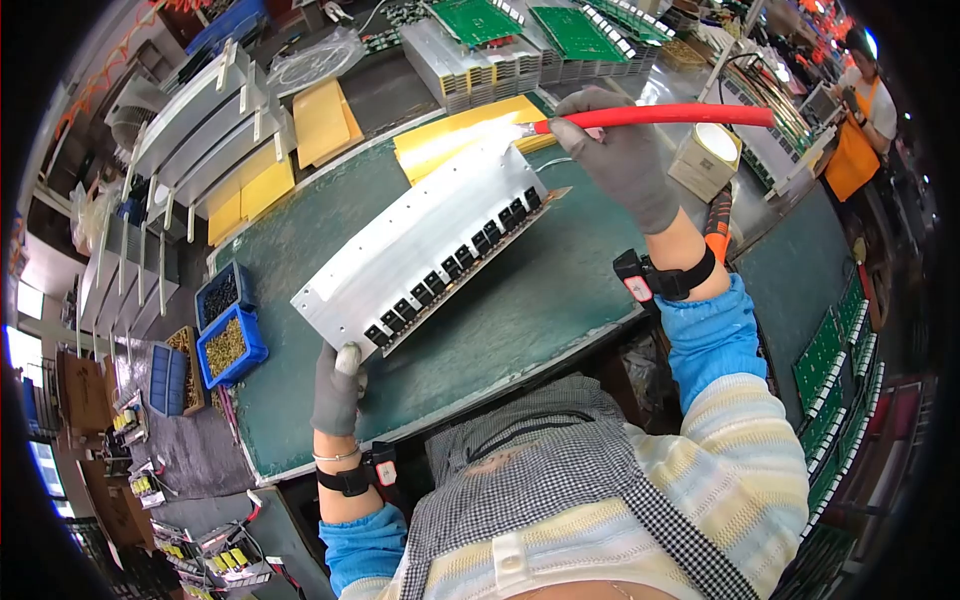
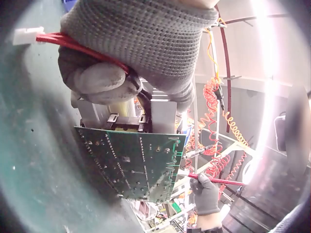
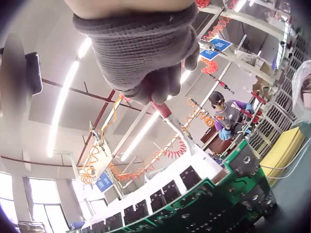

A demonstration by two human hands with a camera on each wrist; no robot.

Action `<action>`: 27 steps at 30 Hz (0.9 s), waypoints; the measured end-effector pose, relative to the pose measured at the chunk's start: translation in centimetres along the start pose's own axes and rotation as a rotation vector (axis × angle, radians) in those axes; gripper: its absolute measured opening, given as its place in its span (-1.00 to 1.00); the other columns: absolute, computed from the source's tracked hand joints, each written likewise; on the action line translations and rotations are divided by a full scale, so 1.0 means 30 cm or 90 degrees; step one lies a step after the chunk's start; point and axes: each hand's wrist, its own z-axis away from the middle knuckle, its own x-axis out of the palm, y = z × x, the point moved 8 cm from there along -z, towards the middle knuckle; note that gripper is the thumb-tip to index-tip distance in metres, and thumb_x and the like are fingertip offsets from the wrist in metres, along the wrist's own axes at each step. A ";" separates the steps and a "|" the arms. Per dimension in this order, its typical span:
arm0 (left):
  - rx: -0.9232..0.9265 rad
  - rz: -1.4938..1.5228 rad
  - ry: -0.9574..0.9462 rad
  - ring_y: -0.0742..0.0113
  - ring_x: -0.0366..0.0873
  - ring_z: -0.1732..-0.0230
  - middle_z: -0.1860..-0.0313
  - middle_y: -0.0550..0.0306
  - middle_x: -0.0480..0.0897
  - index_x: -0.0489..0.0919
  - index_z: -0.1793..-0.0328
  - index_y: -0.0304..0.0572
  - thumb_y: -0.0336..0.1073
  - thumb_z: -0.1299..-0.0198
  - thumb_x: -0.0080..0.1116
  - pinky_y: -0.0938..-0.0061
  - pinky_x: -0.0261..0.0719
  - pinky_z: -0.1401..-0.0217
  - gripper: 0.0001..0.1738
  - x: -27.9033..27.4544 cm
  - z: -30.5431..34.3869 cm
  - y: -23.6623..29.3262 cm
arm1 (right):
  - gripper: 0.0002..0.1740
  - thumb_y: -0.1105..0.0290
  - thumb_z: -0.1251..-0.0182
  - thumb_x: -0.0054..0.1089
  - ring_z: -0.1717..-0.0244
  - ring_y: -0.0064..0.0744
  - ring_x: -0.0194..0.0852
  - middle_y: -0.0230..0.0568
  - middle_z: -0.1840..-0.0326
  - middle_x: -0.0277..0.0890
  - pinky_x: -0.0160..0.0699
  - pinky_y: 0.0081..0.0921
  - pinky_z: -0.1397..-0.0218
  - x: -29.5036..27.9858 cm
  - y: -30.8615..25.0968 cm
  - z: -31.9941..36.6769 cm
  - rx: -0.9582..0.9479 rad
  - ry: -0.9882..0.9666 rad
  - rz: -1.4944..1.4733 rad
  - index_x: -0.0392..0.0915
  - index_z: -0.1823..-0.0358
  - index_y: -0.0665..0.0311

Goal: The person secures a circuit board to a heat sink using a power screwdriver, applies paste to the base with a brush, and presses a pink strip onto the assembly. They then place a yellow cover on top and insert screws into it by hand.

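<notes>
Underneath: green tabletop (image 1: 500, 345)
Room: workshop, one worker (image 1: 868, 110) at two o'clock
Counted: two blue bins (image 1: 240, 375), nine o'clock; one silver panel (image 1: 420, 240), slanted, centre
Left hand (image 1: 337, 390): grips silver panel, eight o'clock
Right hand (image 1: 625, 160): closed round one red-handled tool (image 1: 700, 114), one o'clock

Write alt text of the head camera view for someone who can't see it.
A person's gloved left hand grips the near end of a metal panel lined with black parts, while the gloved right hand holds a red tool at its far end, above a green table.
</notes>
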 end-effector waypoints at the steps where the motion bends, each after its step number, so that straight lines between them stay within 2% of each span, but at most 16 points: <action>1: 0.003 -0.006 0.000 0.66 0.15 0.64 0.48 0.35 0.39 0.34 -0.31 -0.33 0.36 -0.07 0.11 0.68 0.08 0.64 -0.06 0.000 0.000 0.003 | -0.80 0.25 -0.07 0.39 0.39 -0.40 0.51 -0.33 0.49 0.58 0.45 -0.43 0.23 -0.005 -0.011 -0.003 -0.001 -0.005 -0.045 0.64 0.35 0.17; 7: 0.011 -0.002 0.007 0.66 0.17 0.65 0.55 0.39 0.35 0.41 -0.17 -0.30 0.36 -0.07 0.13 0.68 0.08 0.66 -0.15 -0.003 0.010 -0.004 | -0.80 0.32 -0.08 0.34 0.35 -0.42 0.56 -0.26 0.44 0.57 0.49 -0.48 0.21 0.041 -0.096 0.023 0.038 -0.100 -0.241 0.60 0.30 0.23; 10: -0.046 0.001 -0.004 0.66 0.19 0.66 0.57 0.40 0.36 0.44 -0.04 -0.24 0.38 -0.05 0.16 0.68 0.09 0.66 -0.21 -0.028 0.004 -0.059 | -0.81 0.33 -0.08 0.32 0.33 -0.40 0.56 -0.27 0.42 0.55 0.49 -0.48 0.20 -0.013 -0.117 0.014 -0.176 0.011 0.041 0.59 0.30 0.23; 11: -0.030 -0.001 -0.020 0.66 0.20 0.66 0.58 0.41 0.36 0.44 0.00 -0.22 0.37 -0.03 0.18 0.68 0.09 0.67 -0.23 -0.032 -0.007 -0.056 | -0.80 0.34 -0.08 0.35 0.30 -0.42 0.54 -0.30 0.38 0.54 0.50 -0.47 0.19 -0.041 -0.088 0.004 -0.071 -0.023 -0.028 0.59 0.28 0.23; 12: -0.012 -0.001 -0.036 0.67 0.20 0.66 0.59 0.42 0.36 0.44 0.05 -0.21 0.37 -0.02 0.20 0.68 0.09 0.67 -0.25 -0.025 -0.009 -0.046 | -0.81 0.36 -0.09 0.35 0.29 -0.43 0.54 -0.30 0.36 0.55 0.51 -0.48 0.19 -0.097 -0.044 0.003 -0.017 0.010 -0.104 0.59 0.28 0.24; 13: -0.028 -0.005 -0.012 0.70 0.20 0.64 0.50 0.37 0.43 0.43 -0.07 -0.29 0.38 0.03 0.24 0.70 0.07 0.66 -0.14 -0.018 0.007 -0.018 | -0.81 0.37 -0.09 0.36 0.28 -0.44 0.54 -0.31 0.35 0.55 0.51 -0.48 0.19 -0.142 0.009 0.008 0.035 0.044 -0.184 0.59 0.28 0.24; 14: 0.028 -0.009 -0.066 0.55 0.45 0.41 0.23 0.22 0.55 0.36 -0.23 -0.38 0.37 0.06 0.27 0.64 0.38 0.45 -0.01 -0.025 -0.009 -0.019 | -0.82 0.39 -0.10 0.37 0.28 -0.46 0.54 -0.32 0.33 0.56 0.52 -0.48 0.19 -0.183 0.057 0.016 0.087 0.077 -0.268 0.59 0.28 0.24; 15: 0.092 0.011 -0.063 0.43 0.49 0.22 0.07 0.15 0.53 0.32 -0.29 -0.40 0.38 0.11 0.31 0.54 0.45 0.24 0.07 0.011 -0.009 0.033 | -0.82 0.43 -0.13 0.37 0.26 -0.48 0.54 -0.33 0.31 0.57 0.53 -0.52 0.17 -0.273 0.061 0.012 0.096 0.110 -0.279 0.59 0.25 0.25; 16: 0.153 0.031 -0.056 0.31 0.52 0.02 -0.09 0.08 0.51 0.27 -0.34 -0.42 0.38 0.15 0.36 0.44 0.52 0.02 0.15 0.035 0.005 0.092 | -0.81 0.44 -0.16 0.34 0.24 -0.51 0.54 -0.32 0.29 0.58 0.53 -0.55 0.16 -0.358 0.081 0.004 0.125 0.125 -0.192 0.58 0.20 0.25; 18: 0.089 0.011 -0.108 0.21 0.44 -0.15 -0.17 0.05 0.47 0.27 -0.34 -0.42 0.30 0.26 0.48 0.34 0.43 -0.18 0.19 0.031 0.002 0.082 | -0.82 0.39 -0.21 0.31 0.24 -0.52 0.56 -0.33 0.30 0.59 0.54 -0.57 0.14 -0.520 0.198 -0.009 0.044 0.161 0.003 0.58 0.18 0.25; 19: 0.060 0.004 -0.133 0.17 0.40 -0.23 -0.21 0.03 0.45 0.27 -0.34 -0.42 0.26 0.32 0.55 0.29 0.38 -0.28 0.21 0.028 -0.003 0.055 | -0.83 0.35 -0.24 0.27 0.24 -0.49 0.58 -0.31 0.28 0.61 0.55 -0.55 0.12 -0.581 0.247 -0.013 0.055 0.151 0.051 0.58 0.20 0.25; 20: 0.022 -0.027 -0.140 0.18 0.41 -0.22 -0.21 0.04 0.45 0.27 -0.34 -0.42 0.21 0.38 0.60 0.30 0.39 -0.27 0.22 -0.001 -0.002 -0.001 | -0.81 0.32 -0.27 0.24 0.23 -0.50 0.58 -0.31 0.29 0.61 0.55 -0.53 0.11 -0.635 0.299 -0.010 0.042 0.138 0.178 0.58 0.19 0.26; 21: -0.017 -0.060 -0.148 0.19 0.42 -0.20 -0.20 0.04 0.45 0.28 -0.33 -0.42 0.15 0.44 0.65 0.30 0.40 -0.26 0.24 -0.044 0.003 -0.064 | -0.80 0.31 -0.27 0.23 0.23 -0.49 0.59 -0.30 0.31 0.62 0.55 -0.52 0.12 -0.671 0.387 -0.006 0.096 0.085 0.173 0.59 0.19 0.27; 23: 0.053 -0.046 -0.111 0.19 0.43 -0.17 -0.18 0.03 0.47 0.22 -0.35 -0.42 0.01 0.53 0.73 0.32 0.41 -0.26 0.29 0.032 0.013 0.065 | -0.78 0.29 -0.25 0.22 0.23 -0.46 0.61 -0.28 0.33 0.64 0.54 -0.49 0.14 -0.712 0.538 0.010 0.177 0.007 0.183 0.60 0.19 0.27; 24: 0.131 -0.139 -0.138 0.19 0.45 -0.18 -0.16 0.01 0.49 0.17 -0.37 -0.41 0.09 0.50 0.70 0.31 0.43 -0.26 0.33 0.041 0.004 0.096 | -0.78 0.28 -0.24 0.22 0.23 -0.44 0.62 -0.26 0.34 0.64 0.54 -0.48 0.15 -0.722 0.605 0.027 0.205 -0.021 0.199 0.61 0.19 0.26; 27: 0.131 -0.122 -0.167 0.14 0.47 -0.22 -0.22 -0.04 0.48 0.14 -0.37 -0.41 0.10 0.47 0.69 0.29 0.45 -0.28 0.32 0.105 0.001 0.112 | -0.77 0.27 -0.18 0.24 0.23 -0.36 0.64 -0.23 0.32 0.66 0.54 -0.45 0.15 -0.706 0.724 0.054 0.252 -0.096 0.226 0.65 0.20 0.22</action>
